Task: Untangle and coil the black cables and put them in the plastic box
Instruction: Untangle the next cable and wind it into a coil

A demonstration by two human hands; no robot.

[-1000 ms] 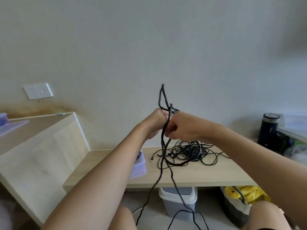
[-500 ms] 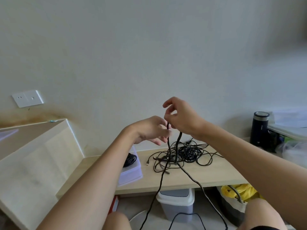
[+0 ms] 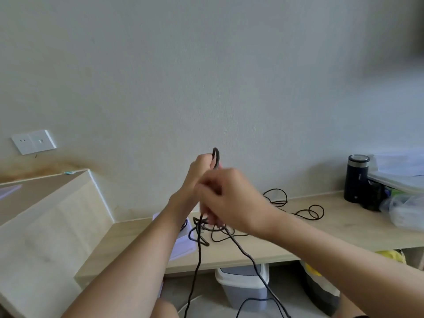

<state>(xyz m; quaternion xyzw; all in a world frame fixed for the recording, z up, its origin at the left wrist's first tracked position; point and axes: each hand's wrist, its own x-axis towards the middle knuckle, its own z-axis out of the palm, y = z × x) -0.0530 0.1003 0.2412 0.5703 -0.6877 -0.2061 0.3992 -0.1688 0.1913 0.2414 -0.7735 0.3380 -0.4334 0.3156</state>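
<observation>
Two hands meet above the desk (image 3: pixel 344 228), left of its middle. Leftmost on the desk: plastic box (image 3: pixel 183 245), pale, mostly hidden behind the left forearm (image 3: pixel 146 249); a dark curve of cable shows in it beside the forearm. Left hand (image 3: pixel 200 171) is fisted around the black cable (image 3: pixel 216 157), a short loop of which stands up out of the fist. Right hand (image 3: pixel 231 200), just below and in front of it, is motion-blurred; its fingers curl round strands of the black cable. From the hands two strands drop past the desk's front edge, out of frame below. Loose cables (image 3: pixel 276 198) lie in open loops on the desk, behind and right of the right hand. Black flask (image 3: pixel 356 179) stands upright near the desk's right end.
</observation>
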